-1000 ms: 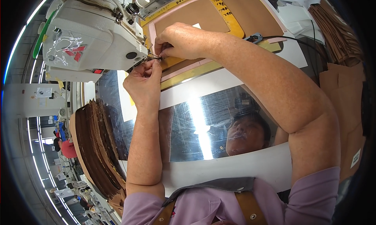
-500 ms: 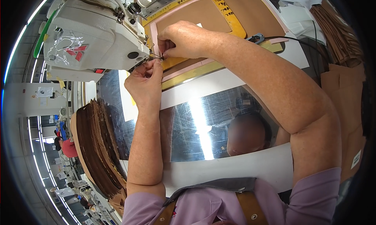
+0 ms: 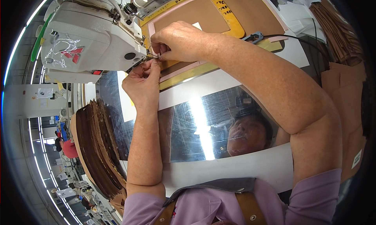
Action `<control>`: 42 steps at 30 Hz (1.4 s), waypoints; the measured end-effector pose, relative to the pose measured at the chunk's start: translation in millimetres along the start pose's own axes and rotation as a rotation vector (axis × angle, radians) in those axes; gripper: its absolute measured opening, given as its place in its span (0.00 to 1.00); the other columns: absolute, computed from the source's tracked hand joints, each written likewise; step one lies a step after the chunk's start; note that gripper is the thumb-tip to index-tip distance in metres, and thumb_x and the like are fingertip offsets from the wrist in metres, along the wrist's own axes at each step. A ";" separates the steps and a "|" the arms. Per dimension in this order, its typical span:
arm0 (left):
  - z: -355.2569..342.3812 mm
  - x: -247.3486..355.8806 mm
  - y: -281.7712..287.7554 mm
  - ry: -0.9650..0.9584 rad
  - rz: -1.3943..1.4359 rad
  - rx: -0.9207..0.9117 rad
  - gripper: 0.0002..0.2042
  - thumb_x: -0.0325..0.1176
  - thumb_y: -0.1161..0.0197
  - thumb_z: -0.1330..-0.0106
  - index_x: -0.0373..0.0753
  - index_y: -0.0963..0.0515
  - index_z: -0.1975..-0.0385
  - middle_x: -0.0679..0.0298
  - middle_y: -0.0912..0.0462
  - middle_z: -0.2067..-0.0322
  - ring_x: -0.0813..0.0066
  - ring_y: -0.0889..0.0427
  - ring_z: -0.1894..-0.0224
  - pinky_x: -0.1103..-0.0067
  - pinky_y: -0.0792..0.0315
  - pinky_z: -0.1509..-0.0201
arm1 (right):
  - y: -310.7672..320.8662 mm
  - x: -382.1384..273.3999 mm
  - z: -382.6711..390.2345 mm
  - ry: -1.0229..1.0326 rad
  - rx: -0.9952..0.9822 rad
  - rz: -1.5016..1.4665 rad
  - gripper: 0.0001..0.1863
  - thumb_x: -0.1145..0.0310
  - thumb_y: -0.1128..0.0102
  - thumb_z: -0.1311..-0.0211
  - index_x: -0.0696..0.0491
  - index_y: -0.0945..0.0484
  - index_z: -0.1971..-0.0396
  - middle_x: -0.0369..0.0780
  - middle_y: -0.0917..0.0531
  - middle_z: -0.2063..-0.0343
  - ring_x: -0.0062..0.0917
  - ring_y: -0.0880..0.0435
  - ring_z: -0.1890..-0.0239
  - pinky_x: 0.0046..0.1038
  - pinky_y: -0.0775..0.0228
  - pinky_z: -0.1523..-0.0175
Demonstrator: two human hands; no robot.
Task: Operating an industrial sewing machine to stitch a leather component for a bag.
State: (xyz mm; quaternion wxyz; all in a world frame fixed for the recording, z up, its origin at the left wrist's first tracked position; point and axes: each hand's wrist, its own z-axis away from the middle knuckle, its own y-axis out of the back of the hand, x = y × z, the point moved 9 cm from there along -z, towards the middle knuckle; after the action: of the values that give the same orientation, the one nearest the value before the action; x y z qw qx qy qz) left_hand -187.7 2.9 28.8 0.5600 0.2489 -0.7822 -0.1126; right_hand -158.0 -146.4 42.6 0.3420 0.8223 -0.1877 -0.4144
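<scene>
Both my hands meet at the needle area [image 3: 150, 56] of a white sewing machine [image 3: 90, 39]. My left hand [image 3: 141, 82] is closed in a pinch just below it, thumb and index finger together. My right hand [image 3: 178, 43] arches over from the right, fingers curled down beside the needle area, also closed. What they pinch is too small to make out. Under and beyond them lies a yellow template frame [image 3: 234, 24] with pink strips on a brown sheet [image 3: 262, 17]. A grey clamp [image 3: 256, 37] with a black cable sits at its right.
A mirror-like metal plate [image 3: 184, 131] lies between my forearms. Brown pieces are stacked at left [image 3: 94, 146]; brown strips [image 3: 333, 29], white material [image 3: 297, 21] and brown sheets [image 3: 340, 92] are at right. A person in red [image 3: 69, 147] is far left.
My hands stay pinched at the needle area, shifting only very slightly; my right fingers are now a little farther left than half a second ago.
</scene>
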 end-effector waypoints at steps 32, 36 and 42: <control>0.2 2.0 -0.7 -0.032 -0.035 -0.012 0.08 0.28 0.30 0.38 0.27 0.15 0.66 0.65 0.17 0.78 0.86 0.24 0.77 0.86 0.30 0.70 | 1.4 -3.3 2.6 0.039 0.020 -0.021 0.10 0.74 0.34 0.45 0.54 0.15 0.62 0.40 0.12 0.69 0.29 0.12 0.63 0.30 0.19 0.54; -0.6 -0.9 0.0 -0.020 -0.025 -0.004 0.09 0.29 0.30 0.40 0.27 0.15 0.68 0.65 0.17 0.78 0.85 0.24 0.76 0.86 0.29 0.68 | 1.2 -4.4 2.6 0.045 0.019 -0.028 0.10 0.74 0.35 0.43 0.54 0.15 0.61 0.41 0.12 0.67 0.30 0.12 0.62 0.30 0.20 0.53; -0.4 0.1 0.0 -0.013 -0.036 -0.002 0.09 0.29 0.30 0.40 0.28 0.14 0.68 0.65 0.17 0.78 0.86 0.25 0.76 0.85 0.29 0.68 | -1.9 -3.0 1.9 0.008 -0.029 -0.013 0.08 0.73 0.35 0.41 0.53 0.14 0.62 0.43 0.12 0.65 0.30 0.12 0.59 0.32 0.20 0.51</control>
State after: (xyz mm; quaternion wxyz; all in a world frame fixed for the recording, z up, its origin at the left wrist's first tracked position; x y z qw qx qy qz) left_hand -187.3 2.8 28.9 0.5531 0.2618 -0.7810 -0.1250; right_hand -161.2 -144.1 42.1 0.3518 0.8202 -0.1749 -0.4158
